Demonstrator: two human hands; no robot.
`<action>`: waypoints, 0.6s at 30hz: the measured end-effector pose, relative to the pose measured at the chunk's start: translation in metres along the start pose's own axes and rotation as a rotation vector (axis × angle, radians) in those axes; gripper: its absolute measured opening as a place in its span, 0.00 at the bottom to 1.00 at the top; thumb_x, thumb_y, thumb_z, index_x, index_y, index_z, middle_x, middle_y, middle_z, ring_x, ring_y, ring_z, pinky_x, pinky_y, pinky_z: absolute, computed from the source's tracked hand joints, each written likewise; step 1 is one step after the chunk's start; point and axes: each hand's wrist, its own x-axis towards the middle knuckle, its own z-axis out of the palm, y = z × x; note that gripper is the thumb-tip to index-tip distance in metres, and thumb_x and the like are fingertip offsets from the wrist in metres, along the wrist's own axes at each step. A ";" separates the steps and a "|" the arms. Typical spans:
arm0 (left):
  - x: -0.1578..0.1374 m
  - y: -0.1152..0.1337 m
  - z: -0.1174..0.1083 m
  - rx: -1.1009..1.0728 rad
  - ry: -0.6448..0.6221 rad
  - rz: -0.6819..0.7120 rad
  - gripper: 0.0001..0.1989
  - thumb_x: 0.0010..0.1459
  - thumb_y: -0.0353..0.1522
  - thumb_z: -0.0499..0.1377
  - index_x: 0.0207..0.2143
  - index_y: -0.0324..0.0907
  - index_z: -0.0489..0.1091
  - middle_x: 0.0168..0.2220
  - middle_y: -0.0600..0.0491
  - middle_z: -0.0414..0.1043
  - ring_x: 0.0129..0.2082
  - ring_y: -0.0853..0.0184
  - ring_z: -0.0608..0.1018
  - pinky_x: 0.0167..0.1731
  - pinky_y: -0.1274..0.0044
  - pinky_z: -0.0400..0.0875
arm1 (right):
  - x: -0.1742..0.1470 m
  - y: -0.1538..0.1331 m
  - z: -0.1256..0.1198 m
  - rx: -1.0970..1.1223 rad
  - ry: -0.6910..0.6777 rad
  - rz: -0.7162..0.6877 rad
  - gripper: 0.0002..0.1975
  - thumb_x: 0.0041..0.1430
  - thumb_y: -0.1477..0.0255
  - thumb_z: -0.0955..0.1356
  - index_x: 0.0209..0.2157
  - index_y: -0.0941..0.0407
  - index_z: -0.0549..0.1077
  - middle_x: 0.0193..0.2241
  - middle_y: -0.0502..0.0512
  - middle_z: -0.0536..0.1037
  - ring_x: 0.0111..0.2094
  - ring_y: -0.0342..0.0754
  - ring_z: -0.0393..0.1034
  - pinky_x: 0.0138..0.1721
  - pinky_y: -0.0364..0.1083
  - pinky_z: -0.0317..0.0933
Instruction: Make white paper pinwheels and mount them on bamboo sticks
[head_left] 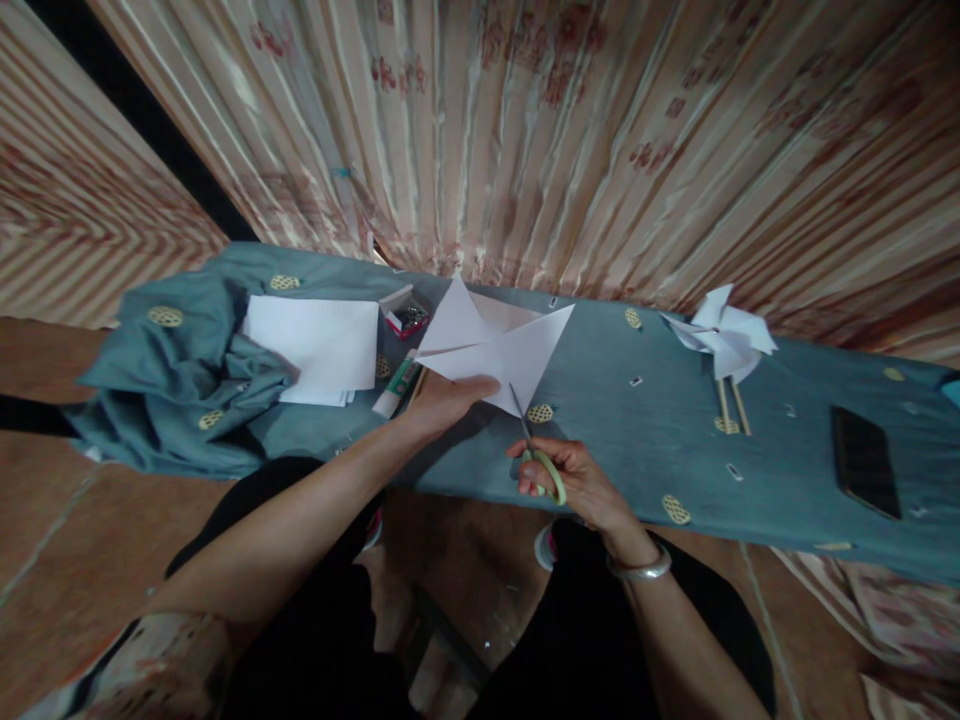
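Observation:
A white sheet of paper [487, 345] with slits running in from its corners is held above the cloth-covered surface. My left hand [454, 397] grips its near edge, thumb on top and the other fingers hidden underneath. In my right hand [566, 475] is a pair of scissors [552, 476] with light green handles, my fingers through the loops. The blades reach the paper's near corner, and one blade shows over the sheet. Just left of the paper lie a green-and-white glue stick [397, 385] and a small open box [406, 318] of dark metallic bits.
A stack of white paper [319, 345] lies at the left beside bunched cloth [180, 350]. To the right are a white paper pinwheel [721, 335], wooden sticks [733, 405] and a black phone [864, 460]. A pleated curtain [525, 150] hangs behind.

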 end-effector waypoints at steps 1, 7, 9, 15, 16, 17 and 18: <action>0.000 0.000 0.000 -0.006 0.010 0.005 0.05 0.40 0.34 0.64 0.21 0.41 0.73 0.26 0.53 0.77 0.31 0.62 0.77 0.42 0.70 0.72 | 0.000 0.000 0.000 -0.003 0.003 0.003 0.23 0.43 0.55 0.76 0.34 0.57 0.74 0.19 0.46 0.73 0.19 0.38 0.64 0.22 0.39 0.61; -0.002 -0.002 0.002 -0.032 0.004 0.037 0.07 0.39 0.34 0.65 0.23 0.41 0.74 0.32 0.48 0.79 0.35 0.59 0.78 0.44 0.68 0.72 | -0.001 -0.001 0.000 -0.046 -0.001 -0.034 0.22 0.47 0.53 0.74 0.35 0.57 0.74 0.22 0.48 0.75 0.21 0.39 0.66 0.24 0.41 0.63; -0.002 -0.004 0.002 -0.023 0.002 0.042 0.10 0.38 0.34 0.66 0.25 0.40 0.74 0.35 0.46 0.79 0.38 0.58 0.78 0.46 0.67 0.71 | -0.001 -0.001 0.000 -0.052 -0.005 -0.048 0.22 0.47 0.53 0.73 0.35 0.56 0.74 0.22 0.48 0.75 0.21 0.39 0.66 0.24 0.41 0.63; -0.002 -0.006 0.002 -0.028 -0.006 0.022 0.11 0.38 0.35 0.67 0.26 0.39 0.75 0.35 0.46 0.79 0.38 0.56 0.78 0.47 0.66 0.71 | 0.000 0.002 -0.001 -0.047 -0.002 -0.061 0.21 0.48 0.54 0.73 0.36 0.57 0.74 0.22 0.48 0.75 0.21 0.39 0.66 0.25 0.41 0.63; -0.002 -0.006 0.002 -0.034 -0.011 0.021 0.10 0.39 0.35 0.67 0.26 0.39 0.75 0.34 0.46 0.79 0.38 0.57 0.78 0.47 0.66 0.71 | 0.000 0.002 -0.001 -0.045 -0.001 -0.057 0.21 0.48 0.54 0.73 0.36 0.56 0.74 0.21 0.48 0.75 0.21 0.39 0.66 0.24 0.41 0.63; -0.002 -0.006 0.002 -0.037 -0.017 0.017 0.09 0.39 0.34 0.66 0.25 0.39 0.75 0.33 0.46 0.79 0.37 0.57 0.78 0.46 0.66 0.71 | 0.001 0.002 -0.001 -0.041 0.001 -0.052 0.21 0.48 0.54 0.74 0.36 0.56 0.74 0.21 0.48 0.75 0.21 0.39 0.66 0.24 0.41 0.62; -0.002 -0.005 0.001 -0.037 -0.024 0.015 0.08 0.40 0.34 0.66 0.25 0.40 0.75 0.33 0.47 0.79 0.37 0.57 0.78 0.46 0.66 0.71 | 0.001 0.003 0.000 -0.034 0.002 -0.048 0.21 0.48 0.54 0.74 0.36 0.56 0.74 0.21 0.48 0.75 0.21 0.39 0.65 0.24 0.41 0.62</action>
